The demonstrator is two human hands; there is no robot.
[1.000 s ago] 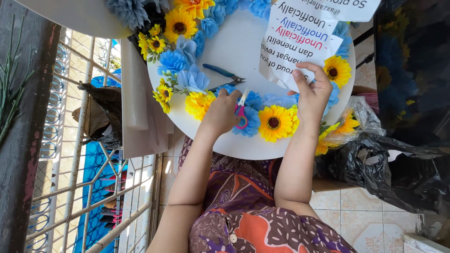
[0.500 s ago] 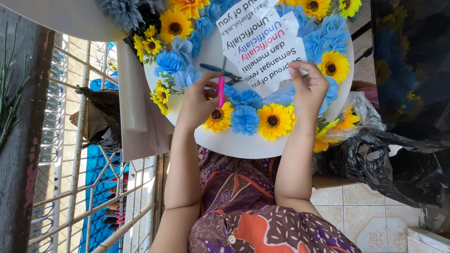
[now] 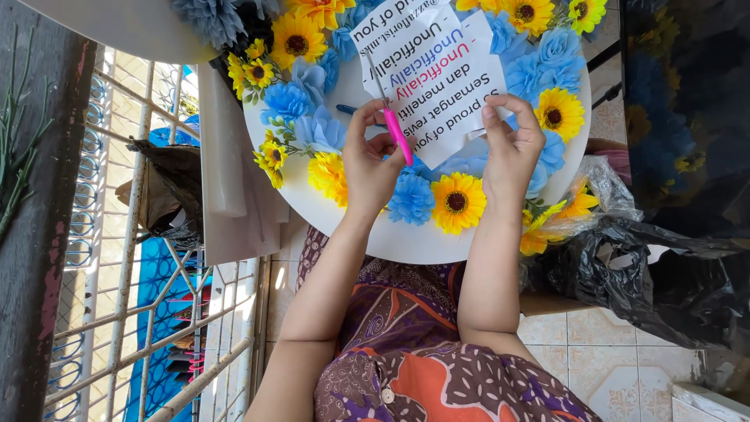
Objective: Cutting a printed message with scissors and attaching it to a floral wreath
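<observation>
Above the round white board (image 3: 414,242) ringed with blue and yellow paper flowers (image 3: 457,202), your left hand (image 3: 373,160) has its fingers clenched through the pink handles of the scissors (image 3: 397,134), blades biting into the printed paper sheet (image 3: 437,74); your right hand (image 3: 512,148) pinches the sheet's lower edge. Keep that edge taut and feed the paper into the blades in short, steady snips; the sheet is white, roughly rectangular, with black, blue and pink lettering; a crumpled black plastic bag (image 3: 648,273) sits at the right.

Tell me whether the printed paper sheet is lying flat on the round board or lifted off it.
Lifted. The right hand pinches the sheet at its near edge, and the left hand holds pink-handled scissors with the blades at the paper.
</observation>
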